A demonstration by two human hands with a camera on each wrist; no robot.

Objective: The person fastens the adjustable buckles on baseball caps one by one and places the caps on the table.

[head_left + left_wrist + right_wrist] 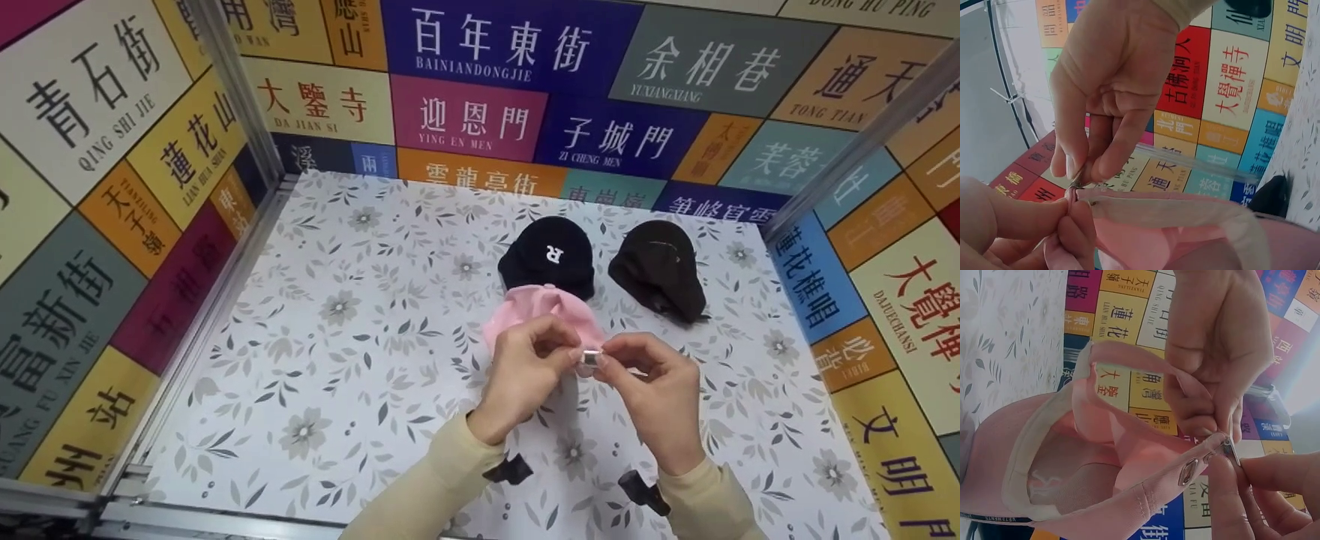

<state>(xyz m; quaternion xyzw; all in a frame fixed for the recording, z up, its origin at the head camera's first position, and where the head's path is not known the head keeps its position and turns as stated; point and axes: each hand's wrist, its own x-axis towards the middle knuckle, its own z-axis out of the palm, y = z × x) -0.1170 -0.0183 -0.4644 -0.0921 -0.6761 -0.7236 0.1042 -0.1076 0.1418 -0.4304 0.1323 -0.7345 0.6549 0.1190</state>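
Note:
A pink cap (534,309) hangs between my hands, its opening and light sweatband (1016,478) facing the right wrist view. My left hand (529,367) pinches the cap's pink back strap (1123,360), which loops up beside the crown. My right hand (656,382) pinches a small silver metal clasp (591,358) at the strap's end. The fingertips of both hands nearly meet there. Near it, a metal eyelet (1188,472) sits on the cap's edge. In the left wrist view, fingers partly hide the clasp.
Behind the pink cap lies a black cap (547,255) with a white letter R. A dark brown cap (658,270) lies to its right. The table (337,375) has a floral cover, and colourful sign-printed walls (465,120) stand around it.

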